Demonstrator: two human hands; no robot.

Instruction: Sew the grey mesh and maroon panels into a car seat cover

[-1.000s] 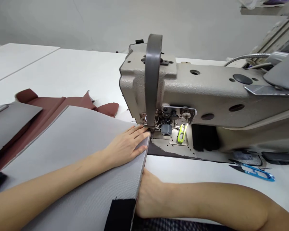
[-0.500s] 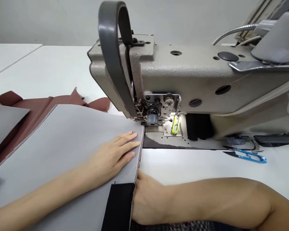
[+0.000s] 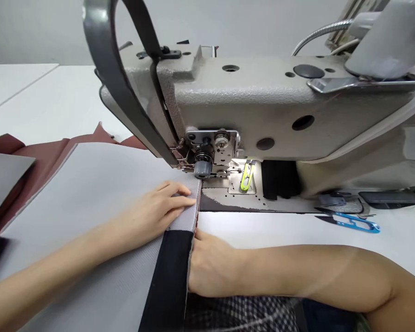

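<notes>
At the left of the tabletop [image 3: 262,230], a maroon piece [image 3: 51,152] lies partly beneath the gray fabric panel [image 3: 100,184]; its loose folds are best kept smooth so that they do not drag on the panel. The panel spreads over the tabletop's near-left part, its far right corner reaching in under the head of the sewing machine [image 3: 248,106]. The left grip [image 3: 166,205], a bare hand, rests spread and nearly flat on the panel, holding nothing; light, even pressure should steady the cloth without pulling it, with the fingertips well clear of the needle area, which is hidden from view. Just nearer the tabletop's near edge, a black strip [image 3: 169,276] runs along the panel's right margin; that part is likely thicker, so slow feeding would suit it. At this margin a thin maroon line shows below the gray, and the layers should stay flush. The right grip [image 3: 210,265] has its thumb at that edge, but its fingers are out of sight, so one cannot tell whether they are closed on it. Farther right, yellow-green snips [image 3: 243,187] on the machine bed and blue snips [image 3: 348,225] on the tabletop both lie apart from the panel, and are best left there.
</notes>
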